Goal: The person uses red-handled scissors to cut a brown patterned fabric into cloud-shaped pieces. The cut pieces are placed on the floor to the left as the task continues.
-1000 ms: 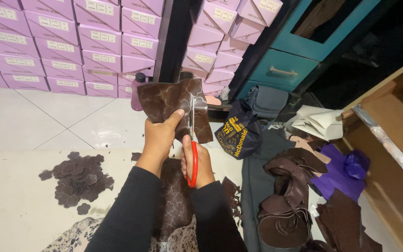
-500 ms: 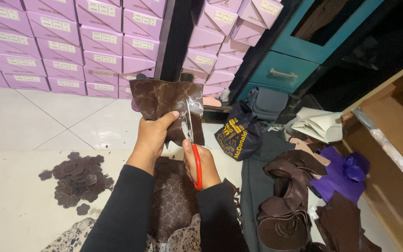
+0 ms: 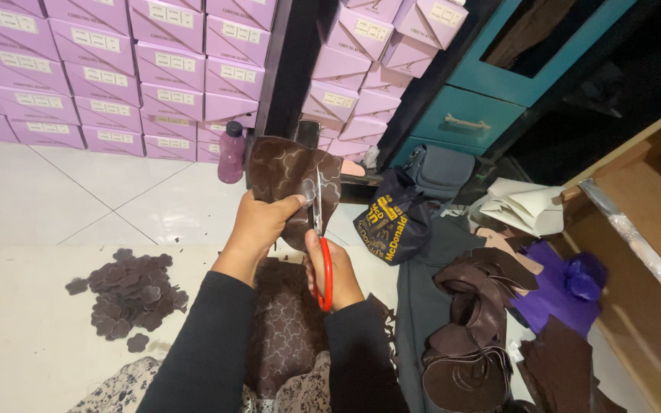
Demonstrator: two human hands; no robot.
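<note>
The left hand (image 3: 258, 226) is gripping a brown patterned leather piece (image 3: 288, 180) with closed fingers, holding it up above the lap. The right hand (image 3: 334, 268) is closing around red-handled scissors (image 3: 323, 245), whose blades are lying against the piece. Cut brown pieces (image 3: 128, 291) are lying left on the floor

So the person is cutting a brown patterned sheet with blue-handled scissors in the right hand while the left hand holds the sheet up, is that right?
Not quite: the head view shows the scissors have red handles, not blue. The rest stands: the right hand works them through the brown patterned sheet while the left hand holds the sheet up.
</note>
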